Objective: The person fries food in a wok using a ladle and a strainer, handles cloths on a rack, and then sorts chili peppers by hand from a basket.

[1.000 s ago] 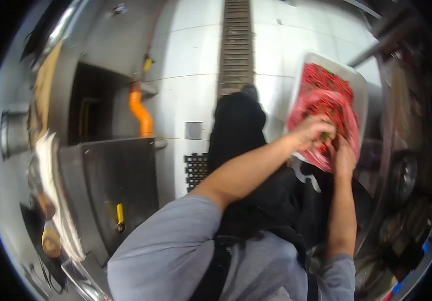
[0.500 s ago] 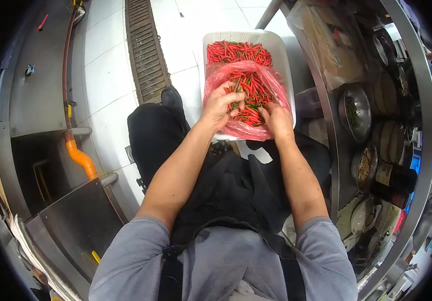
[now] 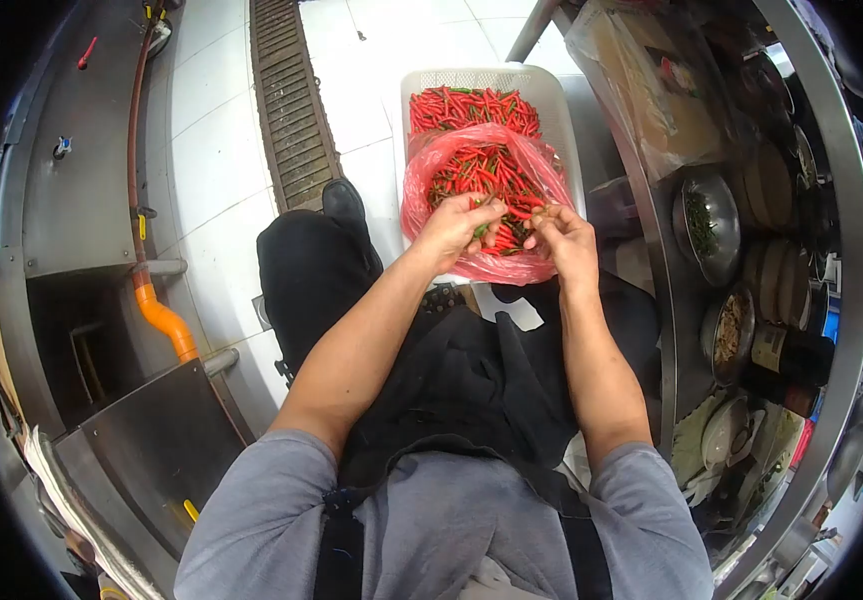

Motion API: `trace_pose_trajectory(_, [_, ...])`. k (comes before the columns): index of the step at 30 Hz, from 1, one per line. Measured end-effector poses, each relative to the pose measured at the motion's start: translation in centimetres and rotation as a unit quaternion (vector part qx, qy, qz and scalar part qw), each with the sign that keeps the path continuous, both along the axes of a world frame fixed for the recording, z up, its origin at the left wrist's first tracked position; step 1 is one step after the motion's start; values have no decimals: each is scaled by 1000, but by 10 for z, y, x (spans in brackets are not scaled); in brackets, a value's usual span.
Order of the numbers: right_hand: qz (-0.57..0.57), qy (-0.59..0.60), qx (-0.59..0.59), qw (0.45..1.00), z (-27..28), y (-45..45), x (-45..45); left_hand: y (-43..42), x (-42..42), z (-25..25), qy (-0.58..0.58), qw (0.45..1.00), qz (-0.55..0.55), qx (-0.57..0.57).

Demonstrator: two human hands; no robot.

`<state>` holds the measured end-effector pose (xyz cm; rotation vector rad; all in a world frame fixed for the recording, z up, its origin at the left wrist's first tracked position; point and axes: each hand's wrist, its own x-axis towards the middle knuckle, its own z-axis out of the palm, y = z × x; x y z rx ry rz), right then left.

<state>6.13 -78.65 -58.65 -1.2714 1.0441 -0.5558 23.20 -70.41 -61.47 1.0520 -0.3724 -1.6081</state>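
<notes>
Red chillies (image 3: 486,170) with some green stems fill a pink plastic bag (image 3: 415,205), mouth open, in front of the person's knees. Bag sits in the near part of a white plastic basket (image 3: 564,125); more loose red chillies fill the far part, beyond the bag.

Both hands over the near side of the bag mouth, close to each other, small gap between the fingertips. Left hand (image 3: 459,230): fingers curled in, thumb against index, closed on a green-stemmed chilli (image 3: 480,231). Right hand (image 3: 565,240): thumb and index pinched at the end of a red chilli (image 3: 519,212), other fingers loosely bent; exact grip partly hidden.

Around: black apron (image 3: 441,375) and grey sleeves on the person; black shoe (image 3: 343,204) near white floor tiles (image 3: 216,150) and a drain grate (image 3: 293,110). Left: steel cabinet (image 3: 156,445), orange pipe (image 3: 163,318). Right: metal rack (image 3: 848,290) with a bowl of green bits (image 3: 720,264), a bowl of brownish pieces (image 3: 743,318), and a clear plastic bag (image 3: 631,95) with a small red mark, unreadable. Dark bottle (image 3: 803,358) carries a pale label (image 3: 768,349); print too small to read.
</notes>
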Motion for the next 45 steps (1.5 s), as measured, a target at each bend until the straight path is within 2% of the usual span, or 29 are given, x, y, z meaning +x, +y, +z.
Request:
trace_pose_trajectory(5, [16, -22, 20, 999, -10, 12, 4, 2, -9, -3, 26, 1000, 4, -3])
trace_pose_trajectory(8, [4, -37, 9, 999, -13, 16, 7, 3, -8, -6, -17, 999, 29, 13])
trace_pose_trajectory(11, [-7, -27, 19, 999, -6, 19, 10, 5, -6, 3, 39, 998, 39, 10])
trace_pose_trajectory(13, [2, -43, 26, 999, -3, 22, 12, 6, -7, 17, 121, 990, 51, 52])
trace_pose_trajectory(17, [19, -100, 18, 995, -18, 23, 10, 6, -7, 7, 114, 991, 67, 22])
trace_pose_trajectory(22, [25, -22, -4, 999, -15, 23, 9, 3, -5, -4, -20, 997, 77, -9])
trace_pose_trajectory(26, [30, 17, 11, 999, -8, 22, 8, 1, -5, -1, -33, 994, 106, -9])
trace_pose_trajectory(34, [9, -23, 72, 997, -14, 18, 6, 3, -5, 2, -55, 997, 39, -33])
trace_pose_trajectory(37, [30, -9, 61, 998, -14, 18, 5, 3, -7, 2, -69, 996, 43, -31])
trace_pose_trajectory(41, [36, -12, 60, 997, -16, 17, 4, 4, -4, 2, -69, 997, 21, -31])
trace_pose_trajectory(45, [13, -57, 60, 996, -8, 19, 6, 3, -4, -2, 42, 998, 44, -30])
